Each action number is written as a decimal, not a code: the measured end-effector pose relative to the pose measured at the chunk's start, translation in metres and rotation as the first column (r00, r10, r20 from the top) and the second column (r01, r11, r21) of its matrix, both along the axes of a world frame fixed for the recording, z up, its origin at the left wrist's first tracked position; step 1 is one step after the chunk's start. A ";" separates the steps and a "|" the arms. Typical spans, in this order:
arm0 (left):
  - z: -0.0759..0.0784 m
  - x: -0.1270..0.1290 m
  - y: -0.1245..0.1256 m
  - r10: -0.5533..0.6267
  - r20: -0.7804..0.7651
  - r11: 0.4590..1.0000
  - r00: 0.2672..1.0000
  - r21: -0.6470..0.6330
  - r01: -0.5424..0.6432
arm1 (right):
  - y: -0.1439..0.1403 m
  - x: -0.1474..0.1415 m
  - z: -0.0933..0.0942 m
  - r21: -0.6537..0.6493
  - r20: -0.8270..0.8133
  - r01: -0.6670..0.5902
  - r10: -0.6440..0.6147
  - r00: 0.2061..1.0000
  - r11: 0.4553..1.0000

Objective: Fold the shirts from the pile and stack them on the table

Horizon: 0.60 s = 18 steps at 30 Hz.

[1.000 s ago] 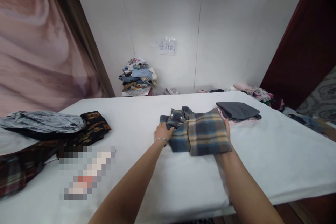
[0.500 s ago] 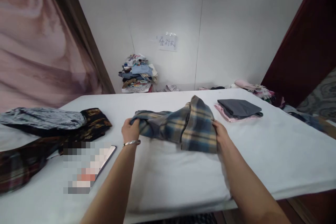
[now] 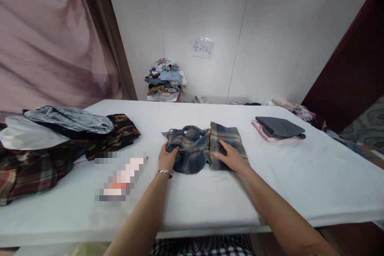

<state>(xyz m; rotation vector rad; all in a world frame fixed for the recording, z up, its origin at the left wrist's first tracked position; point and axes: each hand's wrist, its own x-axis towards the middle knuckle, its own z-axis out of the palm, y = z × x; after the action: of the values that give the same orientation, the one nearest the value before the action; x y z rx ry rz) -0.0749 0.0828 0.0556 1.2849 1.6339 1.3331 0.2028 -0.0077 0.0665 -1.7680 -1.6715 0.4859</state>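
Note:
A blue, grey and tan plaid shirt [image 3: 192,150] lies on the white table, its buttoned collar end to the left and a folded-over section to the right. My left hand [image 3: 167,158], with a silver bracelet at the wrist, grips the collar end, thumb on top and the other fingers partly hidden by cloth. Across the folded section rests my right hand [image 3: 232,158], its fingers spread and lying on the fabric.
A folded dark grey garment [image 3: 279,128] lies over a pink one [image 3: 261,131] at right. Loose shirts [image 3: 72,124] spread over the left side, near a pixelated flat object [image 3: 123,180]. Behind the white table [image 3: 288,184], a clothes pile [image 3: 166,82] stands against the wall.
The plaid shirt has come down from above the table onto its surface. My right hand has gone from holding its right edge to lying open on top. The view has shifted slightly.

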 end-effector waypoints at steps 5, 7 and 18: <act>-0.002 -0.001 0.002 -0.057 0.097 0.998 0.994 0.000 0.057 | 0.015 -0.014 -0.002 0.017 0.156 0.043 -0.045 0.987 0.999; -0.003 -0.005 0.005 -0.028 0.142 0.999 0.989 -0.011 0.030 | 0.025 0.001 -0.001 0.075 -0.074 0.122 -0.117 0.990 0.990; -0.008 -0.008 0.016 0.124 0.410 0.992 0.903 -0.054 -0.112 | -0.025 0.168 0.041 0.138 -0.518 0.703 -0.554 0.652 0.698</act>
<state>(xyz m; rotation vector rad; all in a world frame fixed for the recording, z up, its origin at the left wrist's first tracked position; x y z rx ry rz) -0.0829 0.0983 0.0474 0.8206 1.4390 1.5264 0.3709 -0.0327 0.1075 -1.6883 -0.6702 0.2244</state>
